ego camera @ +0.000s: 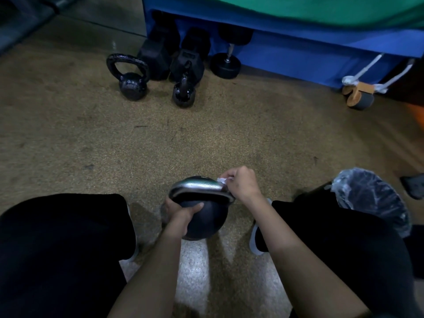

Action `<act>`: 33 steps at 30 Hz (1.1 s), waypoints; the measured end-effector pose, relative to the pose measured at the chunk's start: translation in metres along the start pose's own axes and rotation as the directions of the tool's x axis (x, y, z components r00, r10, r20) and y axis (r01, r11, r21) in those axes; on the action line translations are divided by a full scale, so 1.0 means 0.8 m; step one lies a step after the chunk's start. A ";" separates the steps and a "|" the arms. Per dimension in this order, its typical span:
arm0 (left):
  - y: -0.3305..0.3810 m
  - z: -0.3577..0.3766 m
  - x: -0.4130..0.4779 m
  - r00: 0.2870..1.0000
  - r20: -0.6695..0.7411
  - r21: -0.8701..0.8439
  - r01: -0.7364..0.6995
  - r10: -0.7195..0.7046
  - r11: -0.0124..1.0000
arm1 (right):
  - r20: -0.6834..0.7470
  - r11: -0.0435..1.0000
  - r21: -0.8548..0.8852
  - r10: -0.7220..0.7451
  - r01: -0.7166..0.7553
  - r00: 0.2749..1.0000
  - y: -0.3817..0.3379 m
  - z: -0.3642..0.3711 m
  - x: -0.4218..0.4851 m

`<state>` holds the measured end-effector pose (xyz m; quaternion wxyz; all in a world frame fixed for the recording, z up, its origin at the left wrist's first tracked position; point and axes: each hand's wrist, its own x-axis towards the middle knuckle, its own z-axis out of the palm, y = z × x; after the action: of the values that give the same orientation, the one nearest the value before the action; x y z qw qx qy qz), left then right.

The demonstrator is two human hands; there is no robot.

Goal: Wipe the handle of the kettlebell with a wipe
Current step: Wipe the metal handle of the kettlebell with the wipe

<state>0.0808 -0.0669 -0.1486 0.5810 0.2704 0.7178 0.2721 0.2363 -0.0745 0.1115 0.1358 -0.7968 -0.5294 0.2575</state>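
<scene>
1. The person is crouching, with legs in black trousers (64,244) framing the bottom of the view and both bare forearms reaching forward between the knees.
2. The left hand (183,214) is clasping the ball of a large dark round kettlebell (207,222), with the thumb lying across its top and the fingers wrapping round its left side.
3. The kettlebell is sitting low between the feet over the speckled tan floor (206,138). Whether it is touching the floor cannot be told.
4. Its shiny silver metal handle (198,187) is arching across the far side of the ball.
5. The right hand (241,183) is pinching a small crumpled white wipe (221,180) and pressing it against the right bend of the handle.
6. A white shoe (254,241) is peeking out beside the right leg.
7. A dark bin with a clear plastic liner (371,198) is standing just beside the right knee.
8. Farther off, two small black kettlebells (132,78) are standing side by side on the floor.
9. Behind them, black hexagonal dumbbells (158,53) and a round-ended black dumbbell (226,65) are resting against a blue padded box (298,53).
10. A green mat (298,8) is covering the box.
11. A cork-and-grey roller wheel (359,97) is lying by the box's right end.
</scene>
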 end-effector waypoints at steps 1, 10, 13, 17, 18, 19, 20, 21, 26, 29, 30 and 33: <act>-0.005 0.002 0.007 1.000 0.000 -0.003 -0.002 0.002 1.000 | -0.011 1.000 0.000 0.004 -0.004 1.000 0.001 -0.001 -0.001; 0.005 -0.001 -0.010 1.000 -0.018 0.001 0.003 -0.003 1.000 | -0.087 0.998 0.010 -0.064 0.065 0.994 -0.002 0.015 -0.019; 0.002 0.001 -0.005 1.000 -0.027 0.006 0.004 -0.003 1.000 | -0.104 0.999 0.013 -0.047 0.049 0.993 -0.001 0.012 -0.017; 0.001 0.002 -0.003 0.999 -0.029 -0.002 0.020 -0.020 1.000 | -0.114 0.998 0.014 -0.059 0.061 0.992 0.001 0.015 -0.020; -0.001 0.002 0.000 0.999 -0.033 -0.005 0.017 -0.017 1.000 | -0.119 0.996 0.018 -0.079 0.082 0.990 0.000 0.015 -0.022; -0.004 0.003 0.004 0.999 -0.037 -0.004 0.013 -0.013 1.000 | -0.123 0.996 0.020 -0.088 0.091 0.989 0.000 0.015 -0.024; -0.004 0.003 0.003 0.999 -0.040 0.001 0.009 -0.009 1.000 | -0.126 0.996 0.023 -0.087 0.090 0.988 0.000 0.015 -0.024; -0.004 0.003 0.003 0.999 -0.041 0.002 0.007 -0.006 1.000 | -0.126 0.997 0.023 -0.073 0.077 0.989 0.000 0.014 -0.023; 0.012 -0.001 -0.019 0.999 -0.037 -0.004 -0.003 0.002 1.000 | -0.123 0.998 -0.009 -0.057 0.056 0.991 0.001 0.013 -0.023; 0.022 -0.003 -0.033 1.000 -0.030 -0.009 -0.007 0.007 1.000 | -0.114 0.997 -0.017 -0.073 0.071 0.991 -0.001 0.013 -0.029; 0.025 -0.003 -0.037 0.999 -0.032 -0.014 -0.011 0.010 1.000 | -0.114 0.998 -0.022 -0.068 0.066 0.991 -0.002 0.013 -0.030; 0.031 -0.004 -0.046 0.999 -0.045 -0.024 -0.021 0.020 0.999 | -0.123 1.000 -0.005 -0.027 0.026 0.992 -0.002 0.011 -0.031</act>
<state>0.0860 -0.0754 -0.1056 0.5651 0.2645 0.7245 0.2929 0.2222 -0.0969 0.1115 0.1702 -0.8043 -0.5311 0.2051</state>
